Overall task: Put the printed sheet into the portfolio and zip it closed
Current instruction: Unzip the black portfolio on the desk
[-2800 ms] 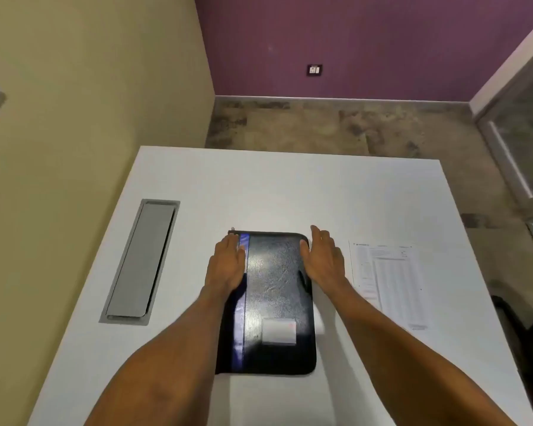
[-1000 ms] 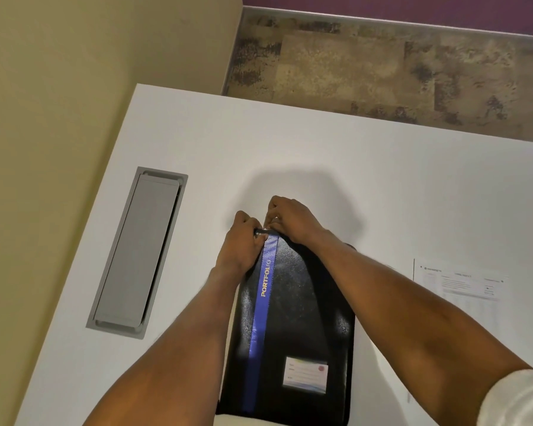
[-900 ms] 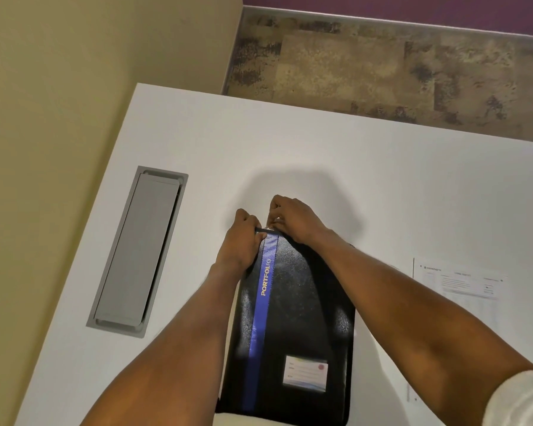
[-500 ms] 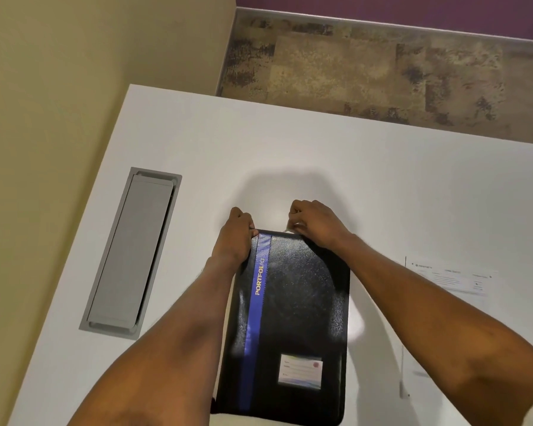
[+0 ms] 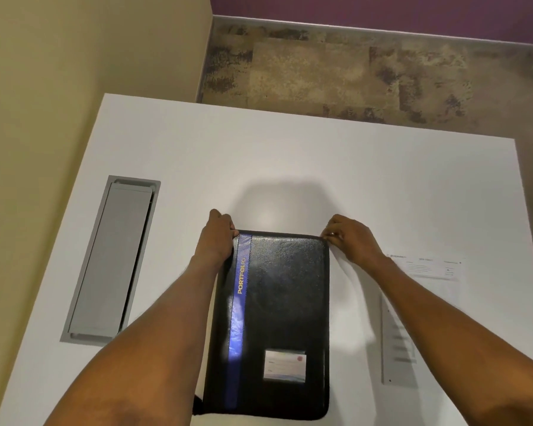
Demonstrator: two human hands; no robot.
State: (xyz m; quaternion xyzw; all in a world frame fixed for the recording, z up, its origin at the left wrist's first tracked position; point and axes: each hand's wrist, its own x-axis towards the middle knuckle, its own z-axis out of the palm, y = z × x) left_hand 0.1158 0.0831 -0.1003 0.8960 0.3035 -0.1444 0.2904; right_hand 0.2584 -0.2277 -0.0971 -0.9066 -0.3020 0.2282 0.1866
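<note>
Landmark: black portfolio [image 5: 271, 321], flat on the white table [image 5: 290, 167], cover up, blue spine band along its left side, pale label near its lower right.

1. Grey cable hatch [image 5: 111, 259]: set into the table, well left of the portfolio. Not involved.
2. Left hand [image 5: 217, 238]: at the portfolio's far-left corner, fingers curled over the edge and pressing the spine end. It pins the case; nothing else is held.
3. Right hand [image 5: 350, 239]: at the portfolio's far-right corner, fingertips pinched together at the edge. Judged to be holding the zip puller; the puller itself is too small to make out.
4. Printed sheet [image 5: 425, 267]: lying flat on the table to the right of the portfolio, apart from it, partly hidden by the right forearm. Not yet inside.

Risks, judged:
- The zip must turn the far-right corner; a puller dragged at an angle there may jam.
- If the left hand eases off, the case may slide or swivel under the pull.
- The right forearm passes over the sheet and may brush, crease or push it toward the table edge.
</note>
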